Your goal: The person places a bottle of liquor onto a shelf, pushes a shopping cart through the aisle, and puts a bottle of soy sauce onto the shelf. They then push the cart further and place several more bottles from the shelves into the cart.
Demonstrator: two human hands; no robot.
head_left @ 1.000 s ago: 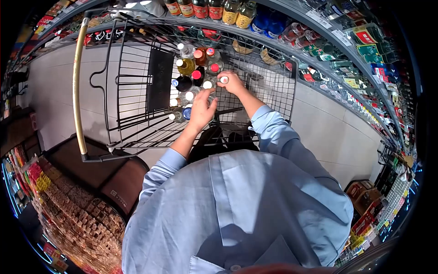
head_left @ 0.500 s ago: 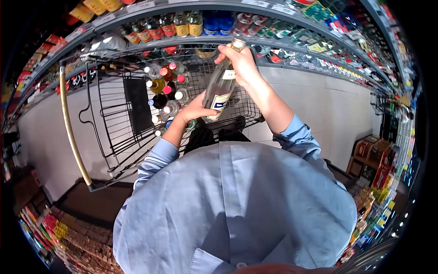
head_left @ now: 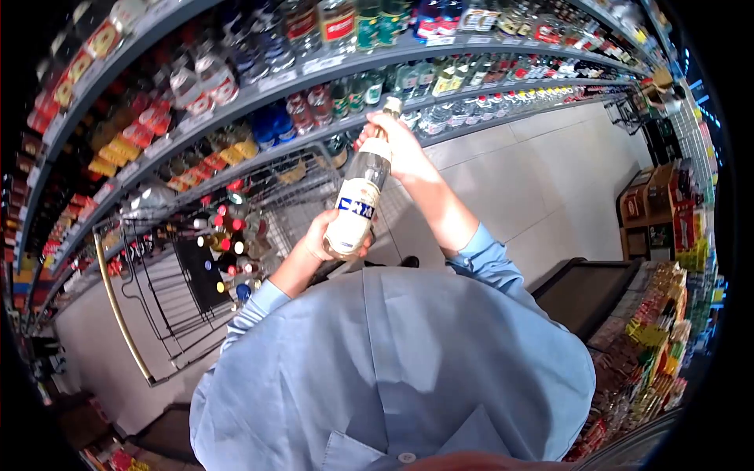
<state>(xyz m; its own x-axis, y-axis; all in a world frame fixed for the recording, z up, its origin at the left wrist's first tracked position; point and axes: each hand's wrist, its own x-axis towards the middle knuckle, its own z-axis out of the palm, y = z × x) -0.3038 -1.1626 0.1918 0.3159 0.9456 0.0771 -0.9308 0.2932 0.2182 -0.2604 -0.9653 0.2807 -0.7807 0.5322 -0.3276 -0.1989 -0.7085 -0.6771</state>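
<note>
Between my two hands is a clear glass bottle [head_left: 358, 200] with a white and blue label facing up toward me. It is tilted, with its cap pointing up and to the right. My right hand [head_left: 393, 145] wraps round the neck just below the cap. Lower down, my left hand [head_left: 322, 235] grips the base, its fingers partly hidden behind the glass. Just left of my left hand, a wire shopping cart [head_left: 169, 267] holds several bottles [head_left: 232, 243] with red, white, yellow and blue caps.
Shelves [head_left: 330, 67] packed with bottles curve across the far side. The cart's pale handle bar [head_left: 118, 306] lies at the left. On the right stand a wooden display rack [head_left: 648, 208] and a dark low platform [head_left: 585, 294], with packaged goods [head_left: 640, 345] beside it. Tiled floor [head_left: 518, 173] stretches between.
The bottle has turned so that its label faces me, and it sits slightly lower and further left. My view has swung to the right, with the cart now further left.
</note>
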